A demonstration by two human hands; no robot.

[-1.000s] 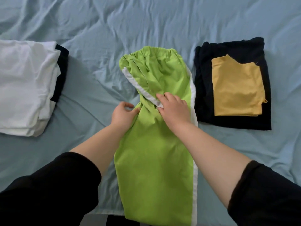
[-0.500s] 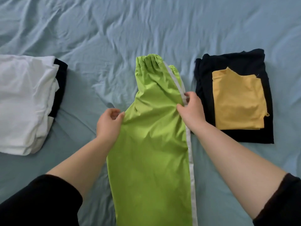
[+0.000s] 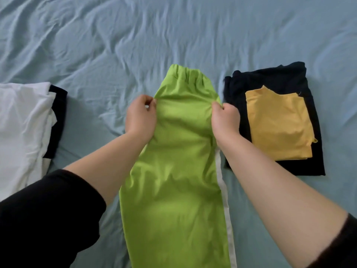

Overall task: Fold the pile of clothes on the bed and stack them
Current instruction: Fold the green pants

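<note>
Both hands now pinch the green trousers at opposite edges, just below the gathered waistband. The left hand nips the left edge between thumb and curled fingers. The right hand does the same on the right edge, above where the white stripe shows.

A second ago the right hand lay flat on the middle of the cloth. The top part was twisted then, with the stripe slanting across it, and half a second ago that part stood narrow and bunched. Now it is pulled wide and the waistband lies square at the far end, so the twist is gone.

The trousers lie lengthwise on the bed between the hands, with the legs running toward the person and out of the lower edge of view. By my judgement the straightening is nearly done and the crosswise folds are yet to come.

To the left, well apart, sits a white pile with a dark garment showing at its right edge. To the right a folded black garment carries a folded yellow top, and its left edge lies just beside the right hand. That stack leaves little room on the right, so spreading the trousers wider risks nudging it. The bed's sheet is creased and may drag at the cloth.
</note>
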